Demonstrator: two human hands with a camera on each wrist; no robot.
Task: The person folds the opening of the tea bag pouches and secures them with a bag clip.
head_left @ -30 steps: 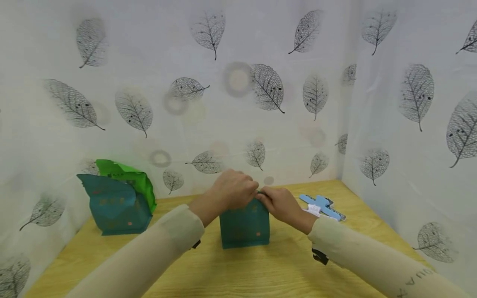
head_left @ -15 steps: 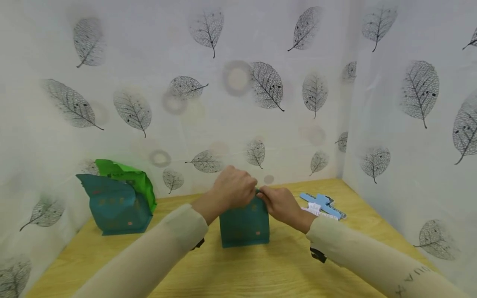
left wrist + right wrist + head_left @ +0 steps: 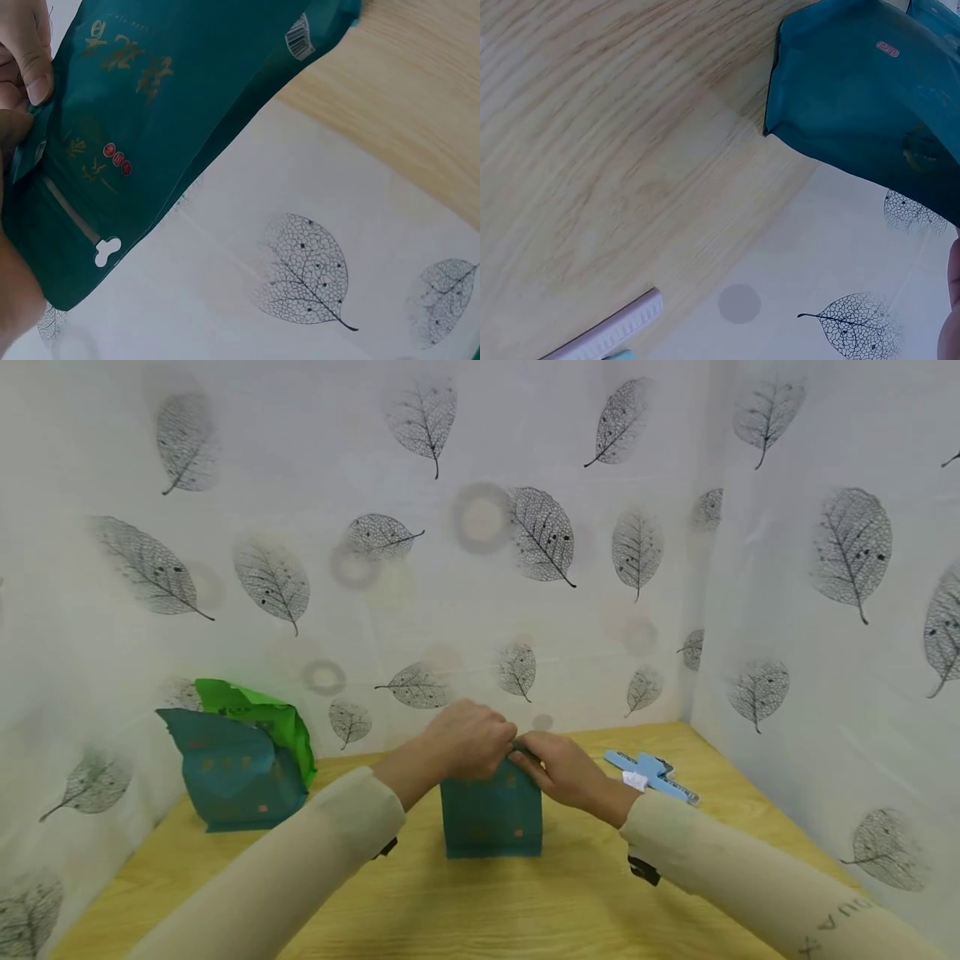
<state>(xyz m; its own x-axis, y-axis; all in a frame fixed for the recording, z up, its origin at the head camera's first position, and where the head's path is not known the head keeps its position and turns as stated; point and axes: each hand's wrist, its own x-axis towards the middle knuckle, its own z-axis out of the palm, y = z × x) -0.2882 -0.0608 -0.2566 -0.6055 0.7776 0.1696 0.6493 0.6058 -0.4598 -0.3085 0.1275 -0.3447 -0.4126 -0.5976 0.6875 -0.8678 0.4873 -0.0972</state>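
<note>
A teal pouch [image 3: 491, 818] with a flat base stands upright mid-table in the head view. My left hand [image 3: 468, 739] grips its top edge, fingers curled over it. Beside it my right hand [image 3: 566, 772] pinches the same edge, the two hands almost touching. The left wrist view shows the pouch [image 3: 172, 82] with gold lettering, a barcode, a pale strip and a three-lobed hang hole; fingers [image 3: 34, 71] press a folded part of it. In the right wrist view the pouch [image 3: 855, 97] fills the upper right, with only a sliver of hand at the edge.
Another teal pouch [image 3: 240, 781] stands at the left, a bright green pouch [image 3: 296, 735] behind it. Right of my right hand lie a blue bag clip [image 3: 660, 777] and a white clip [image 3: 634, 781], partly covered by my arm. A leaf-patterned curtain [image 3: 480, 602] borders the wooden table [image 3: 480, 910].
Both hands keep hold of the pouch's top edge. My right hand has shifted slightly left along it, and my right arm covers more of the white clip.
</note>
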